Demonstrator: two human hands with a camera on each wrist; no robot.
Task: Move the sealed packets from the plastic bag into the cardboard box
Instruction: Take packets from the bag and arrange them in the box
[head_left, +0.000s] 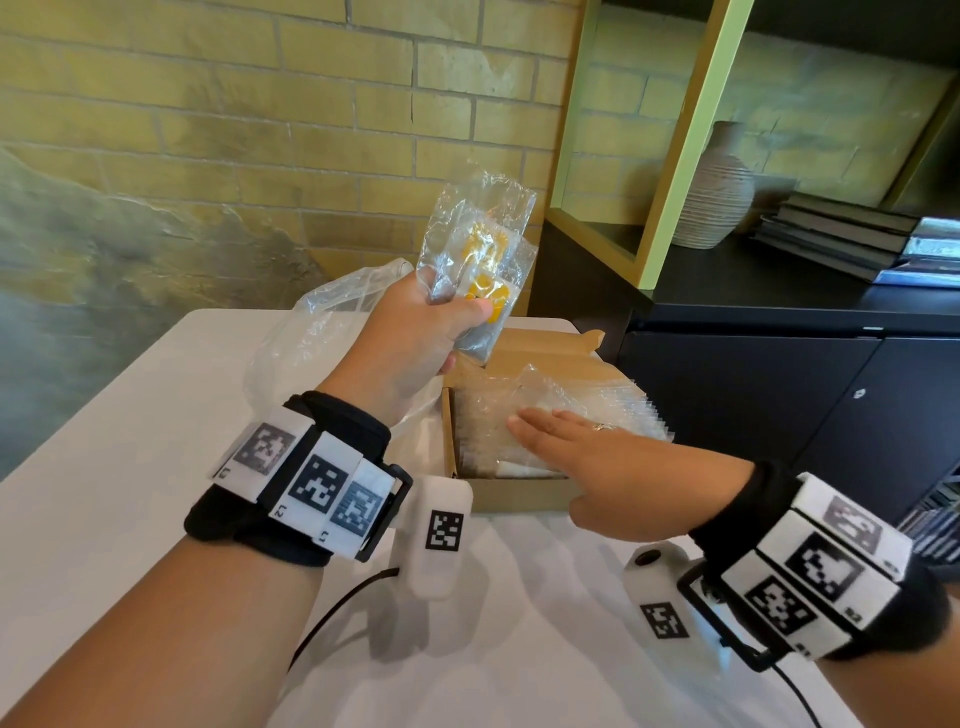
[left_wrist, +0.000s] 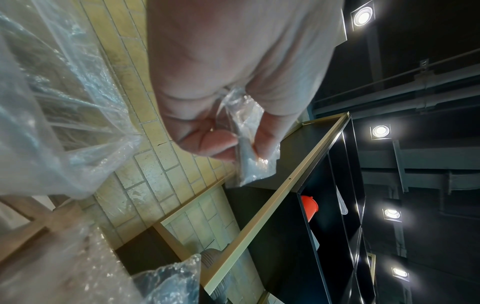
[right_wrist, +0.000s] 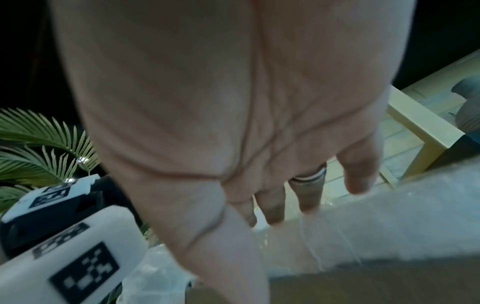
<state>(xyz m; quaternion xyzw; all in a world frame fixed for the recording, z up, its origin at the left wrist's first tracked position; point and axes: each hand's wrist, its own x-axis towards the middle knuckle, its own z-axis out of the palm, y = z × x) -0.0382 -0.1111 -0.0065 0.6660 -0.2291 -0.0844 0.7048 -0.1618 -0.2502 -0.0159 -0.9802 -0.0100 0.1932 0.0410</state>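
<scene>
My left hand (head_left: 415, 332) grips a clear sealed packet (head_left: 480, 260) with yellow and white parts inside, holding it upright above the back left corner of the cardboard box (head_left: 519, 496). The left wrist view shows the fingers (left_wrist: 215, 144) curled round the packet's crinkled film (left_wrist: 250, 152). My right hand (head_left: 587, 447) lies flat, fingers straight, on the row of clear packets (head_left: 623, 405) standing on edge in the open box. The right wrist view shows its straight fingers (right_wrist: 272, 205) on the packet tops (right_wrist: 389, 216). The clear plastic bag (head_left: 322, 322) slumps on the table behind my left hand.
The box sits at the back right of a white table (head_left: 130, 415). Right of it stands a black cabinet (head_left: 779, 395) with a ribbed vase (head_left: 717, 192) and stacked books (head_left: 841, 234). A brick wall (head_left: 260, 104) runs behind. A cable (head_left: 332, 613) hangs from my left wrist.
</scene>
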